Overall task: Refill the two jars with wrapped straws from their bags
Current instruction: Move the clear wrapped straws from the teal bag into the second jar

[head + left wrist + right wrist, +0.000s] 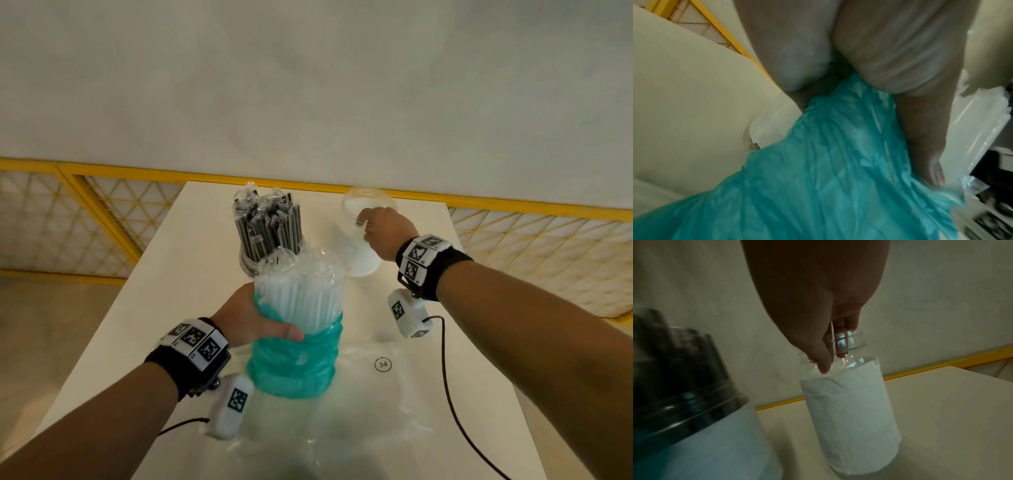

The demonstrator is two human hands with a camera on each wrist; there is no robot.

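Empty jar (363, 236), tilted near the table's (479, 308) far edge, is pinched at its rim by the right hand (385, 229); left hand (253, 318) grips the white straws' bag (294, 356) mid-table. Bring jar mouth squarely to the bundle.

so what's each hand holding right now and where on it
The left hand grips the bundle of white straws around its middle, at the rolled-down edge of the teal bag. The right hand pinches the empty jar by its rim.

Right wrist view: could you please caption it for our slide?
Right hand pinches the rim of a tilted clear plastic jar lined with white paper towel.
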